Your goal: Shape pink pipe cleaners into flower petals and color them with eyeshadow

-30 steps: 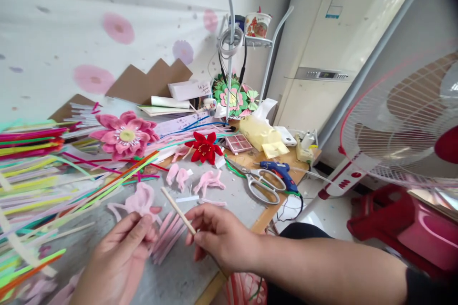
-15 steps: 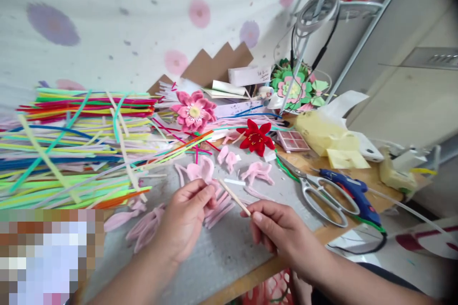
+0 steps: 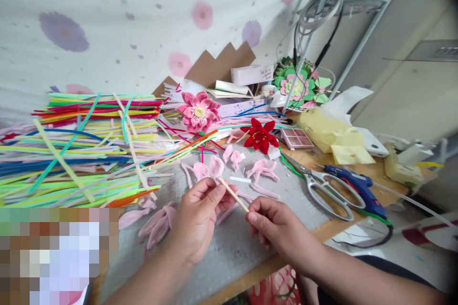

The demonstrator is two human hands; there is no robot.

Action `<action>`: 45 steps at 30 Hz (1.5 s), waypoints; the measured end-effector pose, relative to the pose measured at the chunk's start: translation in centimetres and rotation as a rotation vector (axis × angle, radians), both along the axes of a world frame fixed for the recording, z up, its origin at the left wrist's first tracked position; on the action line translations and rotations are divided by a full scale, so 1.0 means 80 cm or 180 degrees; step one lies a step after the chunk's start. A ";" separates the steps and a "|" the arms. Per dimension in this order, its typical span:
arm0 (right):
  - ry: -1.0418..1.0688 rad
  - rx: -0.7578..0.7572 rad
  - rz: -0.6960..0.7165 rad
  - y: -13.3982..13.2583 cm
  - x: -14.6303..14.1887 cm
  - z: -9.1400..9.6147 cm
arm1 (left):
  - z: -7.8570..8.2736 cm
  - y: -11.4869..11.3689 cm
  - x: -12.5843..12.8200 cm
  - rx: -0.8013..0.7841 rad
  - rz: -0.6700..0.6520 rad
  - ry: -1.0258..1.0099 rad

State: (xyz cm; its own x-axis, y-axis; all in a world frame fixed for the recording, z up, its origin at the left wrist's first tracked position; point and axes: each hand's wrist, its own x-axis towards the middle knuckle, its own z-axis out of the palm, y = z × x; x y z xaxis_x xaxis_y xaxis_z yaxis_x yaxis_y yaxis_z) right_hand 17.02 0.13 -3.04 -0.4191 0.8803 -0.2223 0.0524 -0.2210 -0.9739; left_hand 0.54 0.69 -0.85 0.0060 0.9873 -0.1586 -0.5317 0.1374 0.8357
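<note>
Stick [image 3: 232, 194] first: I have its lower end pinched between thumb and fingers of my right hand [image 3: 274, 224], and its long axis slants up and leftward, away from me, to the fingertips of my left hand [image 3: 200, 208]. That left grip is closed, apparently on the pink looped piece [image 3: 215, 166] whose lobes stand just beyond the fingers; the pinch itself is hidden. Everything hinges on the stick's far tip, which comes right beside the left thumb; I can't tell whether it touches the piece. The left hand is nearer that tip. Grey worktop [image 3: 222, 262] shows between my forearms down to its wooden near edge. Fuzzy stems [image 3: 89, 157] crowd the left, coiled pink strips [image 3: 155, 224] lie beside my left wrist, and scissors [image 3: 309, 177] lie beyond my right hand.
</note>
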 end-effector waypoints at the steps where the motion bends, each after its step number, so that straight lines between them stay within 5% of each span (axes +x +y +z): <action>1: 0.0029 -0.0006 -0.0043 -0.003 -0.004 -0.001 | 0.001 -0.001 0.001 -0.0024 0.0025 -0.0057; 5: 0.0140 0.0058 -0.0031 -0.011 -0.016 0.005 | 0.008 -0.005 0.008 -0.0162 -0.0117 -0.0202; 8: -0.0656 0.1246 0.0211 0.005 0.008 0.021 | 0.017 -0.006 0.011 -0.0270 -0.0174 -0.0051; 9: -0.1118 0.1742 0.0090 0.014 0.027 0.028 | 0.020 -0.006 0.011 -0.0357 -0.0039 -0.0009; 11: -0.2166 0.2075 -0.1020 0.032 0.081 0.043 | 0.025 -0.004 0.010 -0.0504 0.0155 0.0035; 16: -0.2762 0.1554 -0.2508 0.039 0.239 0.048 | 0.027 -0.002 0.004 -0.0618 0.0161 0.0029; 21: -0.2600 0.0779 -0.2568 0.013 0.295 0.009 | 0.024 0.000 0.007 -0.0610 0.0201 0.0115; 30: -0.2183 0.0359 -0.2478 0.031 0.296 -0.003 | 0.020 -0.001 0.005 -0.0581 0.0012 0.0213; 34: -0.2330 0.0753 -0.2685 0.025 0.294 0.011 | 0.016 -0.004 0.007 -0.0579 0.0000 0.0158; 37: -0.2366 0.1226 -0.2801 0.023 0.257 0.026 | 0.015 -0.009 0.011 -0.0458 -0.0063 0.0123; 40: -0.2039 0.1535 -0.1989 0.023 0.179 0.038 | 0.013 -0.014 0.014 -0.0272 -0.0294 0.0119; 42: -0.1425 0.1734 -0.0720 0.022 0.119 0.045 | 0.011 -0.015 0.015 -0.0164 -0.0418 0.0172; 45: -0.0680 0.1561 -0.0159 0.025 0.044 0.050 | 0.006 -0.014 0.013 -0.0048 -0.0536 0.0309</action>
